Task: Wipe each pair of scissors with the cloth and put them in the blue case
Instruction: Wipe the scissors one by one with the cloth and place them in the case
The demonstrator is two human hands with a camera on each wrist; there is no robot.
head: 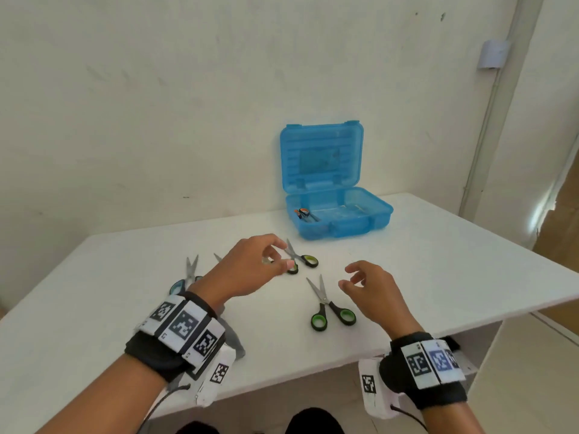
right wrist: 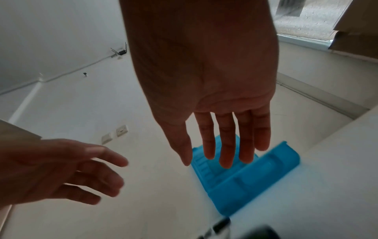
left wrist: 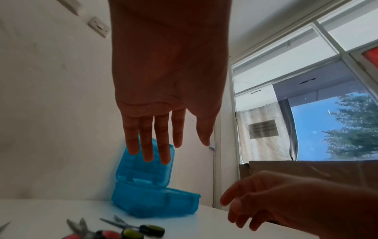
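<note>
Left edge of the white table (head: 438, 277): blue-handled scissors (head: 185, 280), blades pointing away, handles partly hidden behind the left wrist; another blade tip pokes out just right of them, rest hidden by the hand. Left hand (head: 250, 270) hovers above the table, fingers relaxed and loosely spread, holding nothing; the left wrist view confirms fingers hanging straight, nothing in them. Its fingertips are over the yellow-green-handled scissors (head: 302, 258), which lie flat on the table; contact can't be confirmed from the head view. Nearer the front edge, green-handled scissors (head: 329, 308) lie with blades slightly parted, pointing away, apart from both hands. Right hand (head: 372, 292) hovers just right of those, fingers loosely curled, empty. Far right-centre, against the wall: blue case (head: 341, 220) with its lid standing up, one orange-handled pair of scissors (head: 302, 213) inside at its left end. Cloth: can't pick it out in any view.
</note>
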